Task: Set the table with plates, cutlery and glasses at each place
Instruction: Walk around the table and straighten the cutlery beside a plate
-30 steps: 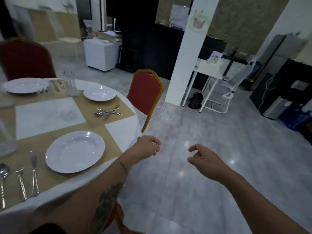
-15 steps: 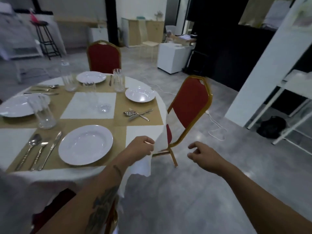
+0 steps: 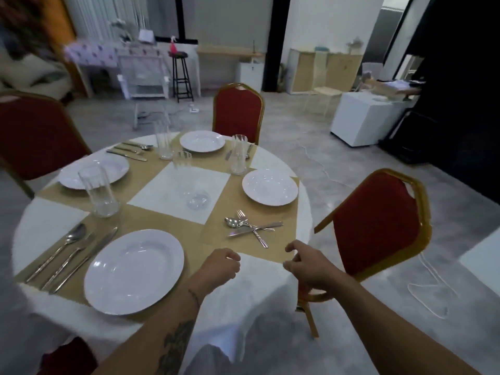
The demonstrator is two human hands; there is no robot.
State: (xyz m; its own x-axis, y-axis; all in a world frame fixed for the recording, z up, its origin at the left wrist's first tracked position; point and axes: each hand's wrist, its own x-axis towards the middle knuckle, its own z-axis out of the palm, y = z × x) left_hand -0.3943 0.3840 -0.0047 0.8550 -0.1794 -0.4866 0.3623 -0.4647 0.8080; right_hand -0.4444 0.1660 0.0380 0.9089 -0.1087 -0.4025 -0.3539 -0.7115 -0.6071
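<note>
Round table [image 3: 270, 290] nearly set; both hands, left [image 3: 219, 267] loosely curled, right [image 3: 308, 266] half open, hover empty near crossed cutlery [image 3: 250, 227], probably to straighten it.

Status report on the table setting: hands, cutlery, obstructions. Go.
Left hand and right hand empty, loosely curled over the near table edge. Silver spoon, fork and knife lie crossed in a heap beside the right-side white plate. Nothing blocking.
</note>
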